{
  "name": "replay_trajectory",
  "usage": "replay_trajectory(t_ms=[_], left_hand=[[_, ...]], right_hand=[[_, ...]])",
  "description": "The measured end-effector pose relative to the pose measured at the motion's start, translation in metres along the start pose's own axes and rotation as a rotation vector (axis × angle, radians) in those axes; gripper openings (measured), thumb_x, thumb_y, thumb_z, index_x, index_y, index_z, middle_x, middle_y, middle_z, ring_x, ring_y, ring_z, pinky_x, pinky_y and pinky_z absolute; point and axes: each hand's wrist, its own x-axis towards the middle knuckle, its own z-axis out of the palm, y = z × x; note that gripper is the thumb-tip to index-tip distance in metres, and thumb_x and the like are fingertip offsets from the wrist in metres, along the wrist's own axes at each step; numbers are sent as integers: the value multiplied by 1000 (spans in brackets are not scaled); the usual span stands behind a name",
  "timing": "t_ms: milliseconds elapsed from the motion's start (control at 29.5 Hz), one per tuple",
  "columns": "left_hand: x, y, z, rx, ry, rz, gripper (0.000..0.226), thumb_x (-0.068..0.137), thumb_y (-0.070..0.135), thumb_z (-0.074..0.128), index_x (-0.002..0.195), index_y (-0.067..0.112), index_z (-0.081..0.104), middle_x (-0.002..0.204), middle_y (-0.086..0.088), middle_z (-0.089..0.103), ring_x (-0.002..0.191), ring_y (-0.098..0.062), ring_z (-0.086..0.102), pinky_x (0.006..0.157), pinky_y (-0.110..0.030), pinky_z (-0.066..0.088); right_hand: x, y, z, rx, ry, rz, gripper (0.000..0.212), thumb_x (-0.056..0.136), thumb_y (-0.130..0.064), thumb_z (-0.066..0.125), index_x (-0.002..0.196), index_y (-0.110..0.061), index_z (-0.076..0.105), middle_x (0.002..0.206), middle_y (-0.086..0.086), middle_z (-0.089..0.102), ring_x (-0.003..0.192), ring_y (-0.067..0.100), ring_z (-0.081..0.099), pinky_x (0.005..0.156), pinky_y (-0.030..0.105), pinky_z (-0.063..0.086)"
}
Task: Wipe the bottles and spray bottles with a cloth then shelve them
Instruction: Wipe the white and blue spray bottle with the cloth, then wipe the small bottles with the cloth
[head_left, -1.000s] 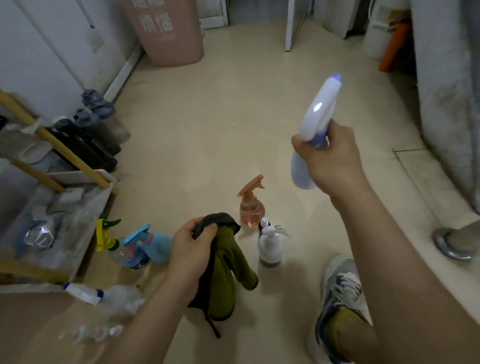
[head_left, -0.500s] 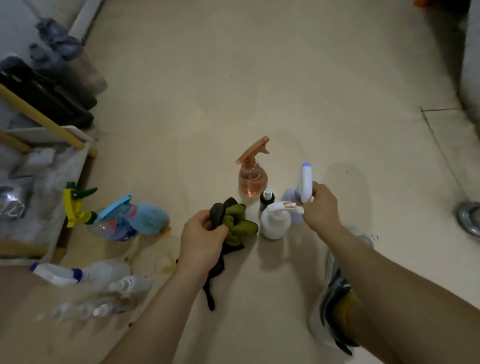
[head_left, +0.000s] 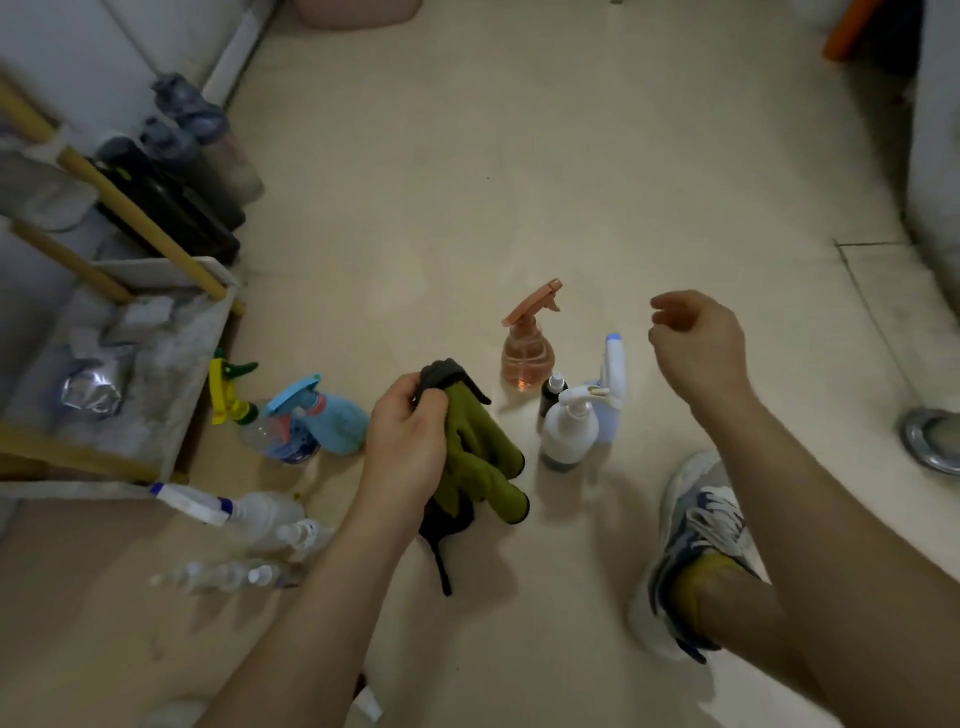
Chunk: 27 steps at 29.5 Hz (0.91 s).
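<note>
Open floor (head_left: 441, 182) is stretching ahead; standing bottles (head_left: 569, 434) are crowding the middle, fallen bottles (head_left: 249, 512) are blocking the shelf (head_left: 202, 374).

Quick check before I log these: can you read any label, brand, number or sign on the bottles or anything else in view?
No text is readable anywhere in view.
Coloured print on the clear bottle beside the blue spray bottle: too blurred to read.
The orange spray bottle, white pump bottle and small black bottle show no label.
</note>
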Motion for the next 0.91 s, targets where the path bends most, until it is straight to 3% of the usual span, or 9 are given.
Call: replay_trajectory(t_ms=[102, 169, 237, 339, 407, 542, 678, 813, 915], left_hand=[[-25, 23, -23, -26, -30, 56, 29, 99, 17, 46, 74, 28, 58, 75, 2, 60, 70, -9, 58, 65, -24, 49], [-44, 36, -40, -42, -74, 84, 32, 99, 22, 49, 68, 25, 55, 65, 5, 54, 55, 0, 55, 53, -18, 45], [-61, 47, -55, -32, -133, 140, 37, 100, 25, 48, 64, 18, 56, 55, 5, 54, 49, -2, 53, 49, -21, 42], [-83, 56, -82, -27, -148, 211, 44, 101, 34, 47, 67, 7, 55, 60, -10, 51, 57, -18, 52, 54, -27, 39], [-95, 52, -103, -2, -158, 277, 44, 100, 35, 50, 74, 1, 61, 66, -16, 58, 61, -22, 57, 56, -30, 44], [-110, 17, -138, 330, -48, 456, 9, 94, 31, 63, 89, 24, 63, 75, 9, 64, 68, -7, 59, 59, -26, 47], [-111, -22, -147, 434, 99, 604, 7, 95, 20, 62, 96, 14, 65, 83, 12, 55, 79, 3, 48, 68, -12, 35], [-100, -48, -158, 448, 274, 564, 22, 97, 25, 58, 113, 18, 71, 101, 4, 58, 96, -11, 50, 77, -18, 33], [-90, -61, -162, 184, 243, 385, 21, 98, 21, 53, 109, 29, 69, 97, 5, 70, 86, -10, 64, 78, -28, 51]], right_hand=[[-43, -63, -15, 205, -364, -135, 26, 88, -8, 63, 111, -21, 66, 93, -9, 70, 86, 6, 66, 80, 22, 49], [-78, -88, -12, 191, -738, -181, 37, 90, -24, 68, 125, -29, 60, 114, -9, 68, 104, 3, 64, 92, 25, 50], [-112, -100, -1, 50, -959, -227, 49, 85, -42, 70, 132, -38, 55, 127, -10, 63, 120, 5, 57, 102, 32, 46], [-146, -109, 1, 35, -925, -265, 32, 83, -42, 72, 108, -22, 72, 100, -3, 73, 103, 17, 66, 97, 42, 51], [-160, -117, -17, 121, -865, -218, 20, 82, -30, 76, 90, -12, 74, 85, 3, 73, 90, 22, 68, 84, 36, 54], [-185, -132, -50, 22, -884, -261, 20, 80, -24, 77, 91, -8, 75, 92, 10, 73, 94, 25, 68, 89, 37, 54], [-213, -143, -48, 133, -895, -230, 11, 85, -13, 71, 90, -3, 74, 88, 13, 72, 84, 22, 66, 87, 36, 53], [-242, -130, -15, 457, -896, 96, 12, 87, -13, 68, 94, -4, 72, 82, 8, 69, 82, 21, 65, 70, 32, 53], [-254, -106, 29, 688, -791, 452, 27, 90, -18, 66, 111, 0, 69, 102, 16, 71, 100, 30, 65, 83, 41, 55]])
